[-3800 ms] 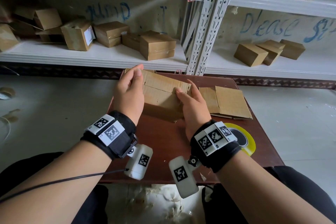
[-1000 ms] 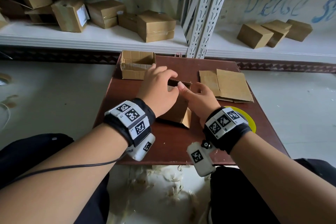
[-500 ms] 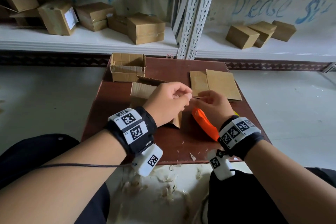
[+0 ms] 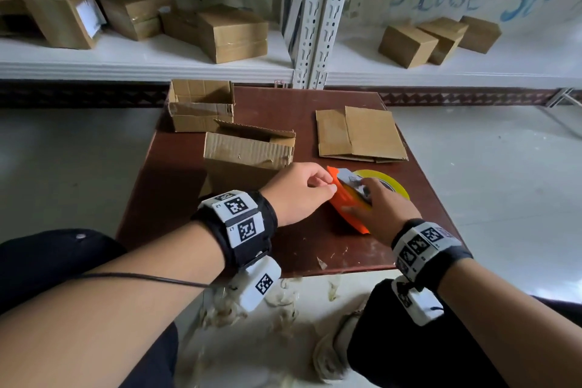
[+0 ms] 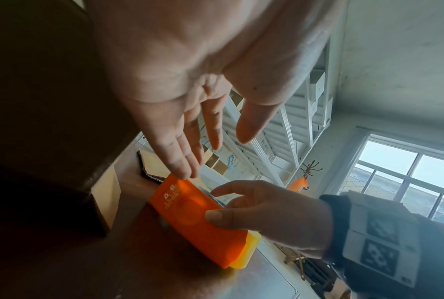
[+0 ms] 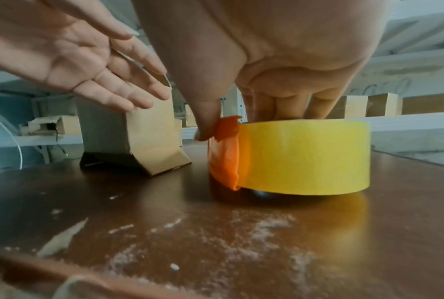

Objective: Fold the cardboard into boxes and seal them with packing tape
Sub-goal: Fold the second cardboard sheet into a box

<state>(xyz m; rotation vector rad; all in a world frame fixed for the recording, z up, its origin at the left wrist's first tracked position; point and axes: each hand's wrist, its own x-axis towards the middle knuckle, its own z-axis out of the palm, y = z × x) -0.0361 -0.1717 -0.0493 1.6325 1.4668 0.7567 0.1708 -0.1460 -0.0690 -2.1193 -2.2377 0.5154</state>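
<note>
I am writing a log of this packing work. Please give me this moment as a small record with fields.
surface: brown table
right hand: grips the tape dispenser, which rests on the table
tape: yellow roll in the orange dispenser
left hand: fingers straight, reaching to the dispenser, holding nothing
nearest box: on the table, top flaps not closed
second open box: farther back
flat cardboard: lies unfolded at the right
</note>
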